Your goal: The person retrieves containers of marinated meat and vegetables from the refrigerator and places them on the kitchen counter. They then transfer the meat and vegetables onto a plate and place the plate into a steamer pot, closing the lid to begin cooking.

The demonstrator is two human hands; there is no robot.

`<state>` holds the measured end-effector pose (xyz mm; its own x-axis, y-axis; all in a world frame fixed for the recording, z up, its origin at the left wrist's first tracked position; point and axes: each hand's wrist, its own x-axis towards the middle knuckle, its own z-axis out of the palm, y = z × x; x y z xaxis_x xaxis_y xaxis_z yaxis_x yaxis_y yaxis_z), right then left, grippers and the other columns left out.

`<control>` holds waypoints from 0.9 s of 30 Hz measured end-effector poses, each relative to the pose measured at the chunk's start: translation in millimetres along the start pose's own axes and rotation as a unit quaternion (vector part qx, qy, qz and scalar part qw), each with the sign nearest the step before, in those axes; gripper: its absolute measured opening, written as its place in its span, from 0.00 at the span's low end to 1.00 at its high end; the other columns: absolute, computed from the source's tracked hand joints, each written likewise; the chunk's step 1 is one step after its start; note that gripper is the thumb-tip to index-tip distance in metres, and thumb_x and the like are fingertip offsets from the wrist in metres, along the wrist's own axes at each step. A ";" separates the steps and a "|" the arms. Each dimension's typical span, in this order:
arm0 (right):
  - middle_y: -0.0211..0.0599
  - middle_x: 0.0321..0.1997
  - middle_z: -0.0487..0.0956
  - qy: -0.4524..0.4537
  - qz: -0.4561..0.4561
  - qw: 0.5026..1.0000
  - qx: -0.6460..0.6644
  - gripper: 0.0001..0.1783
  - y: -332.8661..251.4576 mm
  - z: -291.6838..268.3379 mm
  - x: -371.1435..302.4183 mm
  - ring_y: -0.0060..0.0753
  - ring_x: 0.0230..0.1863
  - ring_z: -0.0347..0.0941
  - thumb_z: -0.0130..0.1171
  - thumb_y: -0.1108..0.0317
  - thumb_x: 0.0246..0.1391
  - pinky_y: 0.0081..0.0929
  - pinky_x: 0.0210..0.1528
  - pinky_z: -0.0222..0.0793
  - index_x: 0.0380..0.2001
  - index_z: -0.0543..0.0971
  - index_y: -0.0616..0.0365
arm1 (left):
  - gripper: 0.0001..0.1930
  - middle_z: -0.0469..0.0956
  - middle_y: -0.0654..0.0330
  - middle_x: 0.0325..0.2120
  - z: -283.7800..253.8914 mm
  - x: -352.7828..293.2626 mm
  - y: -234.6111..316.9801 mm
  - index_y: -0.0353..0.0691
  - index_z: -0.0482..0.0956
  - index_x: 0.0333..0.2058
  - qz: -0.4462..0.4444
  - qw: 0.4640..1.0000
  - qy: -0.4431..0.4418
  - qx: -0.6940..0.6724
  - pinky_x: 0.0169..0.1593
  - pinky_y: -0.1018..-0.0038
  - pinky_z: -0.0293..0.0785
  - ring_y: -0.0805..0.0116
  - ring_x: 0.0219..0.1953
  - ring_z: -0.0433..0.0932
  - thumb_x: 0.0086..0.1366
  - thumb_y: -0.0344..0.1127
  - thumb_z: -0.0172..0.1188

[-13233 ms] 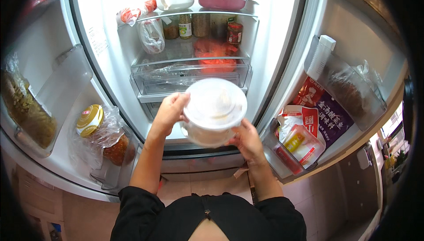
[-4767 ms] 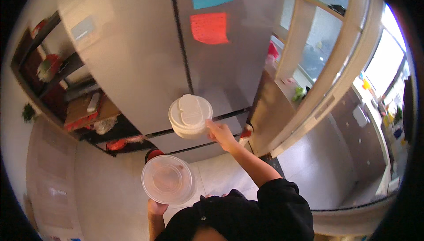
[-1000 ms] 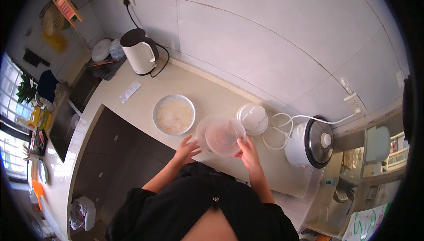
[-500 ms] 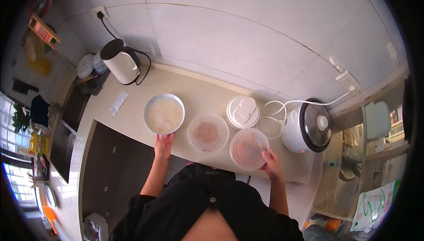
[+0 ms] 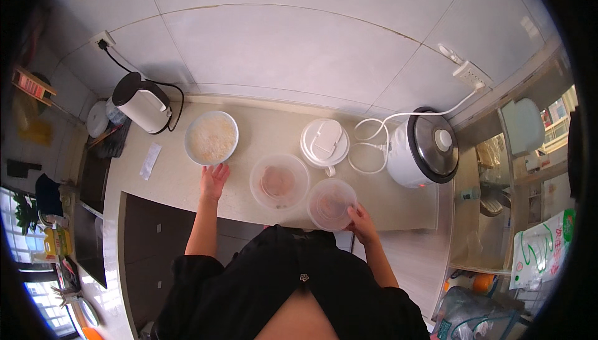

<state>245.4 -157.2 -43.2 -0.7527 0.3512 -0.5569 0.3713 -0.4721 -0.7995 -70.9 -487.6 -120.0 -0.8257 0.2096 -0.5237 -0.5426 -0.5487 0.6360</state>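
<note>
A pale blue-white bowl (image 5: 212, 138) of whitish grain, probably rice, stands on the counter at the left. At its near rim is my left hand (image 5: 214, 180), open with fingers spread; whether the fingertips touch the rim I cannot tell. My right hand (image 5: 362, 223) pinches the right edge of a round translucent plastic piece (image 5: 330, 204) at the counter's front edge. Whether that is a lid or a shallow container is unclear. A larger round translucent plastic container (image 5: 280, 181) sits between my hands. Behind it stands a white lidded cup-like vessel (image 5: 324, 142) with a handle.
A white kettle (image 5: 142, 102) with a black lid stands far left, near a white paper slip (image 5: 150, 161). On the right is a rice cooker (image 5: 423, 148), its white cord looping to a power strip (image 5: 471, 76). A glass-fronted cabinet (image 5: 486, 228) borders the right side.
The bowl has moved back toward the wall and kettle, and my left hand's fingers have opened beside it. My right hand still holds the plastic piece. The whole view has turned slightly.
</note>
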 end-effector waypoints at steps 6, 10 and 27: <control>0.29 0.43 0.71 0.013 0.021 1.000 -0.013 0.21 7.7 10.5 12.8 0.24 0.35 0.71 0.48 0.59 0.55 0.23 0.30 0.72 0.51 0.65 0.51 | 0.19 0.68 0.55 0.35 39.8 -76.7 -26.2 0.35 0.64 0.36 -0.139 0.933 -0.109 0.315 0.37 0.62 0.76 0.62 0.37 0.72 0.58 0.47 0.54; 0.29 0.41 0.71 0.006 0.019 1.000 -0.010 0.20 13.7 20.3 23.1 0.23 0.34 0.71 0.48 0.59 0.55 0.23 0.29 0.72 0.51 0.65 0.51 | 0.15 0.71 0.55 0.36 56.8 -105.3 -39.3 0.34 0.64 0.38 -0.107 0.936 -0.152 0.299 0.37 0.67 0.76 0.65 0.37 0.74 0.60 0.39 0.53; 0.30 0.43 0.72 -0.126 0.031 0.981 0.146 0.19 -43.8 96.4 13.3 0.21 0.35 0.72 0.47 0.59 0.57 0.22 0.28 0.73 0.50 0.65 0.51 | 0.27 0.66 0.47 0.47 11.5 -178.1 -21.2 0.37 0.61 0.49 -0.234 0.937 -0.249 0.069 0.48 0.51 0.66 0.52 0.46 0.69 0.60 0.53 0.49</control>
<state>166.7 -209.8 6.1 -0.8579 0.1215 -0.4993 0.2759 -0.7107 -0.6471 85.9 -504.0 -33.8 -0.4435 0.7717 -0.4559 -0.8493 -0.1993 0.4889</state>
